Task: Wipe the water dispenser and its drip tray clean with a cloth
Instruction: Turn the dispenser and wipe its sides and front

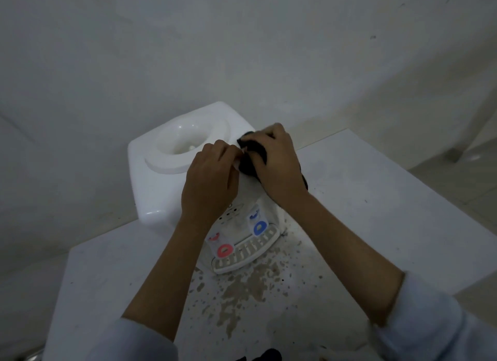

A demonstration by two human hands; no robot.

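**Head view: both hands at the top front edge of the dispenser, dark cloth between them**

Head view shows a white water dispenser standing on a white counter at the centre of the frame, against a pale wall. Its round bottle well is open on top. The right hand has its fingers curled round a dark cloth, holding it against the upper front corner of the dispenser. The left hand sits just beside it, its fingertips pinching at the cloth's edge; how firm that pinch is cannot be told. Below the forearms, a blue tap and a red tap stand above the slotted drip tray. Brownish splashes speckle the counter in front of the tray, toward the lower centre of the frame. Pale sleeves cover both arms at the bottom corners.
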